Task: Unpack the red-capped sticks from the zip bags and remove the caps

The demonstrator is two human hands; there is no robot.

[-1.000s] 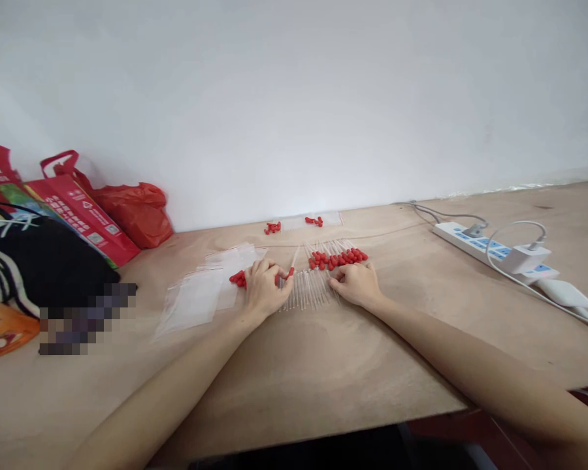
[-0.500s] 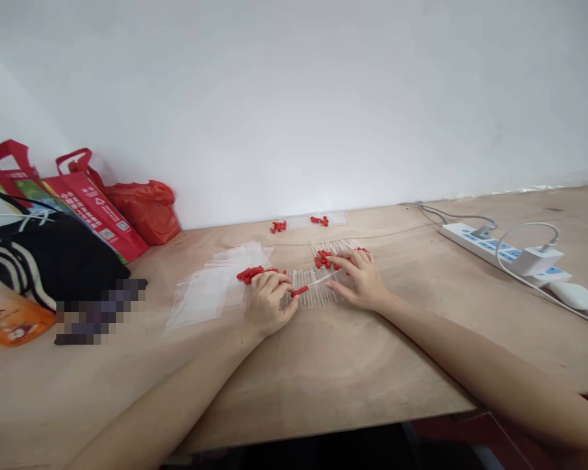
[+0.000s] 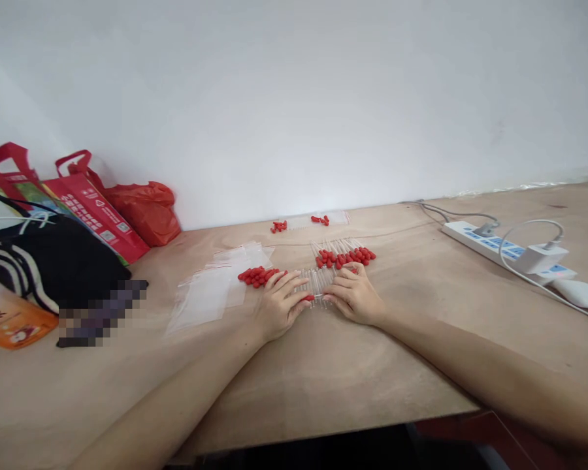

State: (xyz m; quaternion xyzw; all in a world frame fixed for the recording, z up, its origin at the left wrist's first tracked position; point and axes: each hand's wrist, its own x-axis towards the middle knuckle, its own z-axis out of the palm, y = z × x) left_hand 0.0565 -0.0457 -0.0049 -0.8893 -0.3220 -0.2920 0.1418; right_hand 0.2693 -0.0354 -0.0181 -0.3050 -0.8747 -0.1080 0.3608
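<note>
My left hand point(image 3: 285, 305) is closed, pinching the red rubber bulb point(image 3: 308, 297) of a glass dropper. The dropper's clear tube runs rightward to my right hand point(image 3: 355, 295), whose fingertips are closed on its far end. Beneath the fingers lies a row of loose glass tubes point(image 3: 317, 279). A pile of red rubber bulbs point(image 3: 255, 276) rests just beyond my left hand and is partly covered by it. Past my right hand lie several droppers with red bulbs point(image 3: 353, 257), their tubes pointing toward the wall.
Clear zip bags point(image 3: 200, 297) overlap on the left. A filled clear bag point(image 3: 298, 222) with red bulbs lies by the wall. Shopping bags point(image 3: 95, 212) and a black bag point(image 3: 44, 258) stand far left. A power strip point(image 3: 485, 243) with cables sits on the right.
My right hand has come down and off the finished-looking droppers, its fingers drawing together on the tube. My left hand has shifted slightly right with the red bulb.
</note>
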